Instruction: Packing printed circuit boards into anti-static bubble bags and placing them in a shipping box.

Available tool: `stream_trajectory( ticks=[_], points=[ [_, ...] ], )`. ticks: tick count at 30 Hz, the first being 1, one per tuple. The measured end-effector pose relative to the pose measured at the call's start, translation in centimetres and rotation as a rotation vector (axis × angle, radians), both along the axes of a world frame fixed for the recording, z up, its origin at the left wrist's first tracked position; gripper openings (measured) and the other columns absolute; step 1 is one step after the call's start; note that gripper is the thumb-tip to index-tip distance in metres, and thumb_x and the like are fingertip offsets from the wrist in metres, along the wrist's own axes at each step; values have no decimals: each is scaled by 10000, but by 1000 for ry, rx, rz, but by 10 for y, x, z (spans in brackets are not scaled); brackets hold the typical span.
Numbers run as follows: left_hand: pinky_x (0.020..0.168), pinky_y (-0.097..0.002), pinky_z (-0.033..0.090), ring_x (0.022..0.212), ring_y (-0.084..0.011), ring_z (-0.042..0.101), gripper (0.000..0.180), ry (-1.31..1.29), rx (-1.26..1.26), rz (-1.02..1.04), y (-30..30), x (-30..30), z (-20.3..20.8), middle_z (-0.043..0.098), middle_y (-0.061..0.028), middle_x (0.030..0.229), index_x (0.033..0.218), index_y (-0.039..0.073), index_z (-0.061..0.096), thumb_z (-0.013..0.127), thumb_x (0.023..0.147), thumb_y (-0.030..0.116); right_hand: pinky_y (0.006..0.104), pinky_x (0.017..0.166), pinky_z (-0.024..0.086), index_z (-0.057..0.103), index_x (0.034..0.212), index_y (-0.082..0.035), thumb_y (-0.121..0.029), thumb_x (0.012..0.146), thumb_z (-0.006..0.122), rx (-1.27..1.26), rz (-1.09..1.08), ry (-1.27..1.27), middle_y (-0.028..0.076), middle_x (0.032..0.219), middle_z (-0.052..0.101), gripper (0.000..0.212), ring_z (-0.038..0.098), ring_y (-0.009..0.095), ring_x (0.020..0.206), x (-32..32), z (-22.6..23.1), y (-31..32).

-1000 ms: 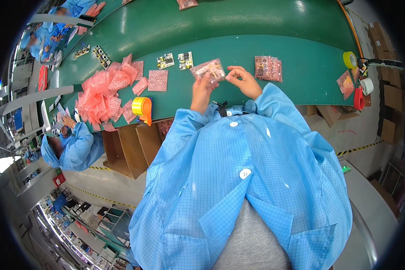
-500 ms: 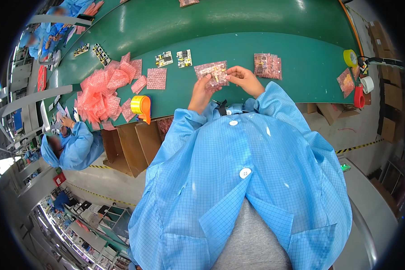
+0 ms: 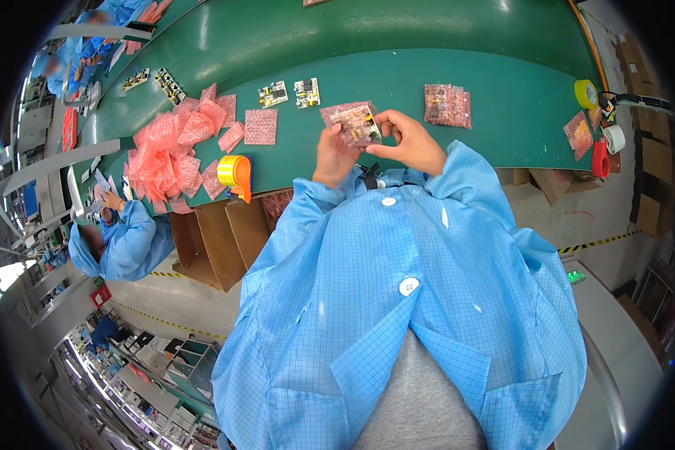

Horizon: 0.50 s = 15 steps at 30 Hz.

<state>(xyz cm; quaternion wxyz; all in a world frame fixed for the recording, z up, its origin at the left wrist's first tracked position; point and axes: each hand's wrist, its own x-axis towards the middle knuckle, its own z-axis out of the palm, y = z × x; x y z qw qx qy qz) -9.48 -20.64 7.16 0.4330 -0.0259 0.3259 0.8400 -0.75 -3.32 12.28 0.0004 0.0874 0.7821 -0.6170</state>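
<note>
My left hand (image 3: 336, 156) is closed on a pink bubble-wrap bag (image 3: 336, 114), thumb on top. Inside the bag sits a circuit board (image 3: 370, 124) with yellow and dark parts, its right end showing at the bag's mouth. My right hand (image 3: 414, 144) grips that end, the index finger along the far corner and the thumb at the near one. Past the bag lie two bare circuit boards, one (image 3: 306, 93) beside the other (image 3: 272, 94). A flat bubble-wrap bag (image 3: 260, 127) rests left of my hands.
Left is a heap of pink bubble-wrap bags (image 3: 169, 154) and a yellow-orange band roll (image 3: 235, 176). Wrapped boards (image 3: 448, 105) are stacked on the right. Tape rolls (image 3: 585, 94) stand at the green table's (image 3: 502, 142) right end. A co-worker (image 3: 131, 240) sits at left, near cardboard boxes (image 3: 217, 244).
The bag has tilted in my left hand, and the board's right end now shows more. My right thumb and index finger have spread from a pinch to around that end.
</note>
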Motion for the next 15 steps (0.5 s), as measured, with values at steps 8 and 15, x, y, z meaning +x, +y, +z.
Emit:
stream_trajectory(
  ticks=[8,15],
  points=[
    [888,-438,470,1083,-276,572,523,-51,2,-67,-2,0,0,577,-116,1231,1288,45,482,470,884,377,209,498,291,597,1063,-15,-163,819,719,-214,-53,-167,-54,756,483,311,357,10,559,1,6,-3],
    [895,-434,472,1100,-282,573,575,5,-115,-117,-1,-1,19,561,-140,1259,1331,37,434,391,937,453,227,482,346,615,1055,-7,-228,807,734,-153,-69,-158,4,862,646,352,426,31,560,5,-6,2]
  ],
)
